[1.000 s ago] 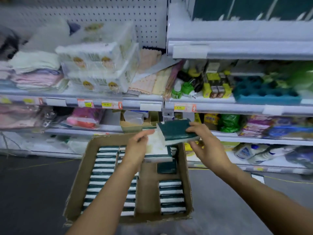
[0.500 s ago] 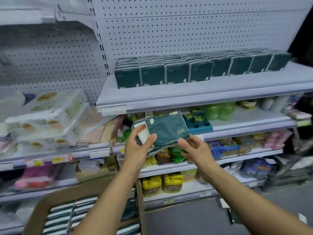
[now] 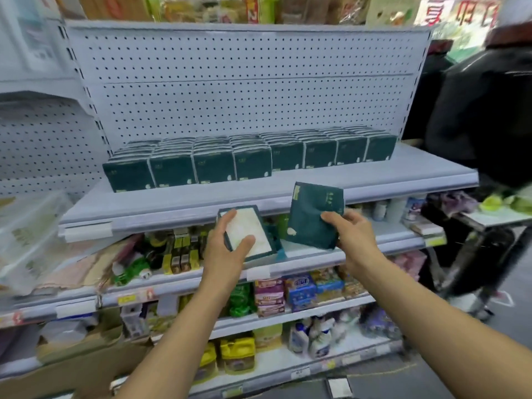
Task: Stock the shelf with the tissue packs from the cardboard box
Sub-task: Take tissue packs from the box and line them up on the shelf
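The two packs, held together a moment ago, are now coming apart. The left hand [image 3: 230, 249] is gripping a tissue pack [image 3: 250, 230] white side up; the right hand [image 3: 349, 234] is pinching a green tissue pack [image 3: 312, 211] — both just below the shelf [image 3: 417, 165]. It is best standing them upright in the front row [image 3: 187, 168]. The writing is looking too blurry to read.

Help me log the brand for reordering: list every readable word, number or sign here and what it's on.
None can be read.
Red sign: large characters, cut off, blurred.
Green pack in right hand: gold print, too small.
White-faced pack in left hand: no text visible.
Shelf packs: marks too small.
Price tags: blurred.
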The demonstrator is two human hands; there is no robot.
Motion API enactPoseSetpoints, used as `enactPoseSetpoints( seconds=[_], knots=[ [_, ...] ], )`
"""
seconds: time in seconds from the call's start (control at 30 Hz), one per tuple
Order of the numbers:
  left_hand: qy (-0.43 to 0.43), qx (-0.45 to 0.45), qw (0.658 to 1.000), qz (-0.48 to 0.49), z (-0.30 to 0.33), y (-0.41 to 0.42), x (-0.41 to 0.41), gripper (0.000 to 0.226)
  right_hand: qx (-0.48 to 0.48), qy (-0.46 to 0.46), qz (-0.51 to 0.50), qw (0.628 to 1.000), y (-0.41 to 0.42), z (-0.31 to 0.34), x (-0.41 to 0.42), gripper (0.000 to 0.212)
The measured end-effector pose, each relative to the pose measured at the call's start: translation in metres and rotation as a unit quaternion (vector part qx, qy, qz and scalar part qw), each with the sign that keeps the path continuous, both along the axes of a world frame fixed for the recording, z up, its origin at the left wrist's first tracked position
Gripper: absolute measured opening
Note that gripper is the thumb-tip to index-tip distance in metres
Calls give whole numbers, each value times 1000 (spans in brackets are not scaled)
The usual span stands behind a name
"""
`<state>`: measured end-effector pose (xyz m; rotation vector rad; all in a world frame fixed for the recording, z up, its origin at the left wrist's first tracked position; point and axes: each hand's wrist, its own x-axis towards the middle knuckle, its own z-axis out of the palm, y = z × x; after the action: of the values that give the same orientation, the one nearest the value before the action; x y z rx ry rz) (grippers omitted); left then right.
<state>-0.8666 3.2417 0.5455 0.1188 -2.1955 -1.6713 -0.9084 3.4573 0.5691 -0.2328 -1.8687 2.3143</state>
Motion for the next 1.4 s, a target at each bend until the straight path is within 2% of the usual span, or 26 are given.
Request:
enactPoseSetpoints(
  seconds=[0.13,0.27,0.37,0.53,0.63,0.7,0.77,0.87,0.93,1.1,1.4],
  knots=[
    [14,4,999,-40,25,17,-23,86,111,55,-15,992,37,18,-33,20],
    [0,-5,1000,-20,47,20,-60,88,247,96,-8,964,54,38,-77,42],
    [21,-35,999,-11,57,14,-94,76,379,157,-26,912,53,56,-118,42],
    [39,-42,998,1,63,0,-154,62,572,215,4,792,30,76,-191,34],
    [35,-27,999,2,63,-6,-181,58,602,223,81,762,25,63,-228,41],
    [31,-32,999,-13,63,-12,-198,55,641,230,128,721,27,47,-247,51],
    [28,-42,998,-36,63,-17,-211,50,682,263,116,672,29,35,-261,59],
    [16,-32,997,-66,63,-20,-227,44,701,310,88,636,33,26,-278,67],
    [7,-27,996,-79,64,-22,-233,45,697,332,98,627,34,25,-290,66],
    [-1,-7,998,-57,70,-34,-240,40,671,348,102,647,27,24,-319,59],
    [-24,19,999,-42,74,-35,-245,38,674,451,2,584,15,10,-352,59]
  ],
)
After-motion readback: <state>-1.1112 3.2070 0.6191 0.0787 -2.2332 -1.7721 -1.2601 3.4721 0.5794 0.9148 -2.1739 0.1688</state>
